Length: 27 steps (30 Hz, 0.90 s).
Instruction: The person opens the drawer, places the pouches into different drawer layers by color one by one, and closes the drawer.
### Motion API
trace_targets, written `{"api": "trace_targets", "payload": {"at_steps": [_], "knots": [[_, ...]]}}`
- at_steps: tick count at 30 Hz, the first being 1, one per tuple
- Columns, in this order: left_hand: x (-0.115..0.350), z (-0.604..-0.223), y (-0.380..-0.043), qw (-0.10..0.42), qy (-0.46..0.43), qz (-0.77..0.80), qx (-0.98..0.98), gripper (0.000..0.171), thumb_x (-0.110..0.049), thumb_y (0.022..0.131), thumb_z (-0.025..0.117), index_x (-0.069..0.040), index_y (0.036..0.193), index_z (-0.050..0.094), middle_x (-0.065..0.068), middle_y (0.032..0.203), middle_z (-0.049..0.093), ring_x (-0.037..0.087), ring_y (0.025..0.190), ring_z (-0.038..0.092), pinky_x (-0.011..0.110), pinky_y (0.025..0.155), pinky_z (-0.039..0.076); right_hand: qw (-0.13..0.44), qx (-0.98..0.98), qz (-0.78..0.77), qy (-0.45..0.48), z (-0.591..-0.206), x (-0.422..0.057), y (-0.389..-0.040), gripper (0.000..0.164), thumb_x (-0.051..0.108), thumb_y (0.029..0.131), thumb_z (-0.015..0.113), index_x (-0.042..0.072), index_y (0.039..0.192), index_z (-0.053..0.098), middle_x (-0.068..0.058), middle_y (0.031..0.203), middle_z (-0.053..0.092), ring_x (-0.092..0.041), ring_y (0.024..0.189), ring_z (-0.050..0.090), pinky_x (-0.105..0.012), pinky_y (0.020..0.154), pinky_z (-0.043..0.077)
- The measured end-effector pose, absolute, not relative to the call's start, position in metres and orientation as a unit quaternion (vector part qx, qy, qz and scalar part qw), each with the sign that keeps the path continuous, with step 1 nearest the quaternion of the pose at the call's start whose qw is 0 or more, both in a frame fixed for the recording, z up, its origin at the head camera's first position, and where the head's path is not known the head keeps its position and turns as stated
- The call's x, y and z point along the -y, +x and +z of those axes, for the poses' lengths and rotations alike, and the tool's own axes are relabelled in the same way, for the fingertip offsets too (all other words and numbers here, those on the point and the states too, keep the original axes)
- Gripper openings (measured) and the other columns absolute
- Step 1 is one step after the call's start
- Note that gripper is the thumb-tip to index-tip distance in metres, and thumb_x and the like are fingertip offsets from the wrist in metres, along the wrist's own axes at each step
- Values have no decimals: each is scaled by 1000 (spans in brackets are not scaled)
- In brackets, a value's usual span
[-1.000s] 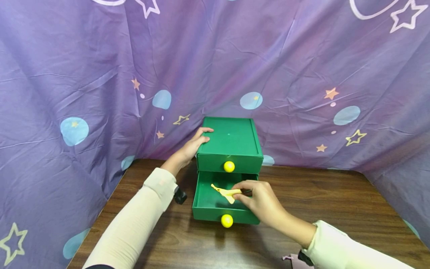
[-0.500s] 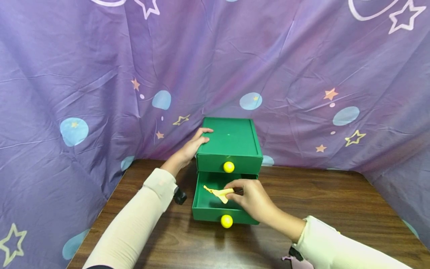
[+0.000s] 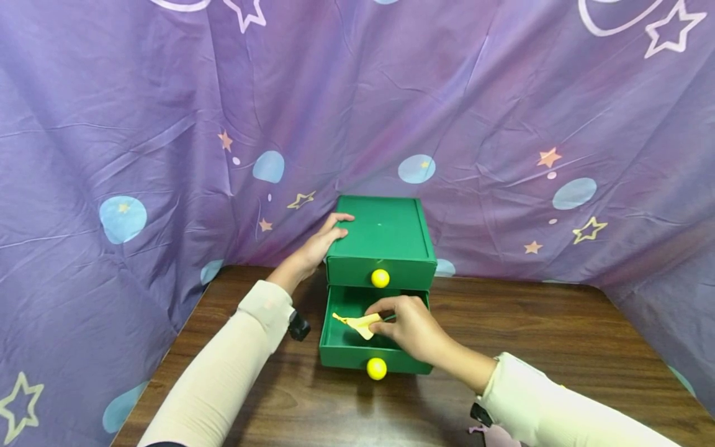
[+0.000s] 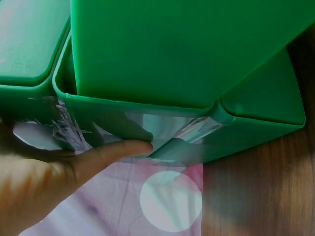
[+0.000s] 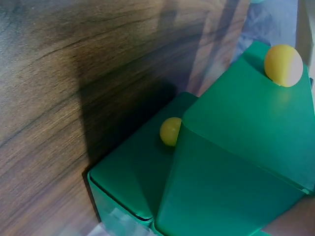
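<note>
A green drawer cabinet [image 3: 385,226] with yellow knobs stands on the table. My left hand [image 3: 316,248] rests on its upper left edge; in the left wrist view the thumb [image 4: 123,148] lies straight along the taped side. One drawer [image 3: 341,357] under the top one is pulled out. Over it my right hand [image 3: 410,326] pinches a small yellow cloth pouch [image 3: 362,325] between thumb and fingers, its cord end pointing left. In the right wrist view the jutting drawer [image 5: 241,132] fills much of the frame, and the pouch is out of sight.
Below the pulled-out drawer, a lower closed drawer [image 5: 138,172] shows in the right wrist view. A pink cloth piece with a cord [image 3: 499,436] lies at the table's front, partly under the right sleeve. A purple patterned curtain [image 3: 357,112] hangs behind the wooden table [image 3: 530,329].
My right hand has moved left with the yellow pouch, farther over the pulled-out drawer. The left hand stays in place on the cabinet.
</note>
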<state>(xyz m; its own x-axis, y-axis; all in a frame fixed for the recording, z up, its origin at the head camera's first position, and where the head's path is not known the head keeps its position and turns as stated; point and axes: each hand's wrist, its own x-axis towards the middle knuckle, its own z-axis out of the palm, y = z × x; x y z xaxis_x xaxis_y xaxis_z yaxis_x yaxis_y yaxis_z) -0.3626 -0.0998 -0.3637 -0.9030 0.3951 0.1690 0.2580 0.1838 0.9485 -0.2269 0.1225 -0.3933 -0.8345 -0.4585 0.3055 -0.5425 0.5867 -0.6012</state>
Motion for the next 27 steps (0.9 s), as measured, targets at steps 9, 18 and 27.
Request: {"api": "trace_targets", "payload": {"at_steps": [9, 18, 27], "knots": [[100, -362, -360, 59, 211, 602, -768, 47, -22, 106, 40, -15, 152, 40, 11, 164, 29, 35, 148, 28, 55, 122, 19, 30, 895, 339, 289, -396, -121, -230, 17, 4, 86, 81, 12, 101, 80, 1, 98, 78, -15, 92, 72, -27, 77, 58], [101, -362, -361, 60, 213, 599, -770, 46, -22, 106, 40, -15, 152, 40, 10, 165, 27, 34, 151, 25, 55, 123, 17, 14, 894, 329, 303, -395, -121, -229, 19, 4, 85, 82, 7, 104, 80, -3, 99, 78, -17, 93, 73, -31, 79, 60], [101, -361, -360, 60, 215, 596, -772, 46, -22, 107, 39, -15, 153, 40, 10, 166, 26, 34, 151, 23, 56, 123, 16, 9, 900, 313, 305, -396, -122, -232, 22, 7, 83, 84, 7, 105, 80, -2, 101, 78, -18, 96, 73, -34, 82, 60]]}}
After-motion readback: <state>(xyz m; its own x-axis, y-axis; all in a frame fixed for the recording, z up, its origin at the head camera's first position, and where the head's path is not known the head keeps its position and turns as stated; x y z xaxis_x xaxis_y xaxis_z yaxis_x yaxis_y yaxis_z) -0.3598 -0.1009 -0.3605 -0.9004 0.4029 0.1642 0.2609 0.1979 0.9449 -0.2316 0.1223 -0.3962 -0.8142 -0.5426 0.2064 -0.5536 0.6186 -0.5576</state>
